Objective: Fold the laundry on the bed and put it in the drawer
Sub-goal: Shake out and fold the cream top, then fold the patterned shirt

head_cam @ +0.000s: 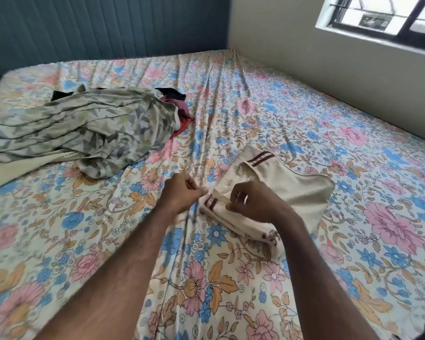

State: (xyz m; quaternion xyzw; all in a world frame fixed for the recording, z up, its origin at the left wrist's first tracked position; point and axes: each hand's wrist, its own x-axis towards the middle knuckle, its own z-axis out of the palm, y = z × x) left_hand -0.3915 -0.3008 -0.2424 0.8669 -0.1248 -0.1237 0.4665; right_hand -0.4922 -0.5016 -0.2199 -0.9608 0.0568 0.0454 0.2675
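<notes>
Bed with floral cotton sheet (255,106), set in a corner beneath a window (383,15). Cream knit garment with maroon stripes (302,190) lies partly folded mid-bed, long axis diagonal, near-left to far-right. Left hand (182,192) and right hand (250,202) pinch its near striped edge. Crumpled grey-green patterned cloth (84,128) lies well apart.

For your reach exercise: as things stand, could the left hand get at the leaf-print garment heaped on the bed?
Probably yes: the left hand has only bare sheet between it and the leaf-print garment, lying on its side.

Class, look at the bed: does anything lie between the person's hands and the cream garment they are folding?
Nothing visible does. The left hand and right hand are already at the cream garment; the unfolded pile lies apart on the bed.
</notes>
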